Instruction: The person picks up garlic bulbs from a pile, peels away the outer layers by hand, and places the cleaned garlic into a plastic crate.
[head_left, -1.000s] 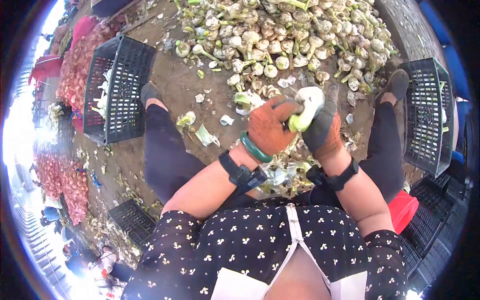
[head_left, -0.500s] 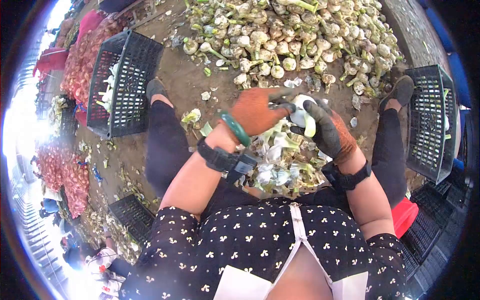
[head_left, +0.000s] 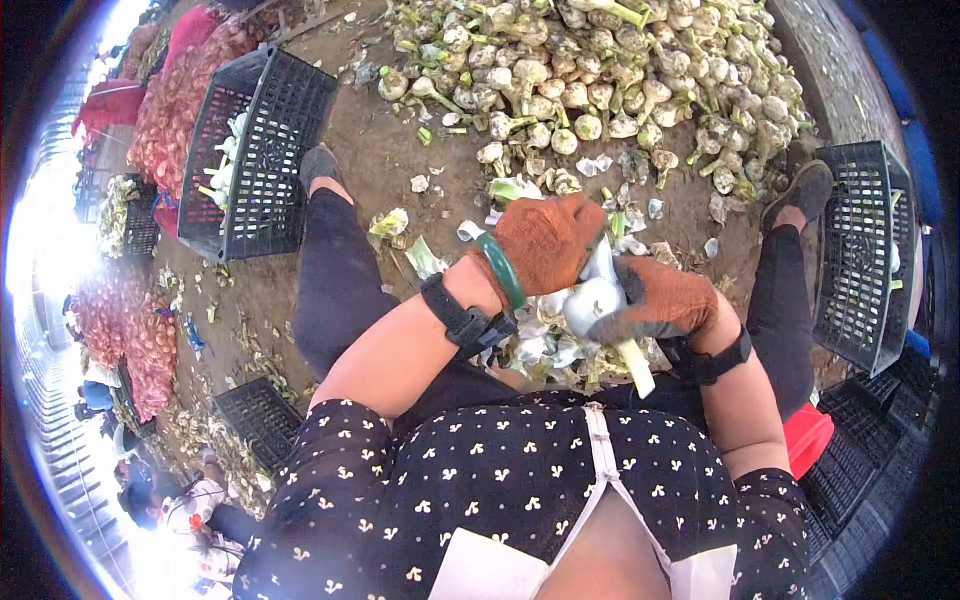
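A white garlic bulb [head_left: 592,306] with a cut pale-green stem pointing down sits in my right hand [head_left: 665,298], whose gloved fingers are closed around it. My left hand [head_left: 548,238], in an orange-brown glove, is closed just above the bulb. A whitish strip of garlic skin [head_left: 600,262] stretches from its fingers to the bulb; the fingertips are partly hidden. Loose peelings [head_left: 545,345] lie below my hands, between my legs. Ahead on the ground is a large heap of garlic bulbs [head_left: 600,80] with stems and dirty skins.
A black plastic crate [head_left: 285,150] holding some garlic stands by my left foot. Another crate [head_left: 850,255] with garlic is at my right. Red mesh sacks [head_left: 125,345] of bulbs and a person [head_left: 190,510] are at the far left. Something red [head_left: 810,440] lies beside my right hip.
The bulb has come down toward me, its stem now pointing down. My left hand has closed and pulls a strip of skin from it. The view has shifted slightly.
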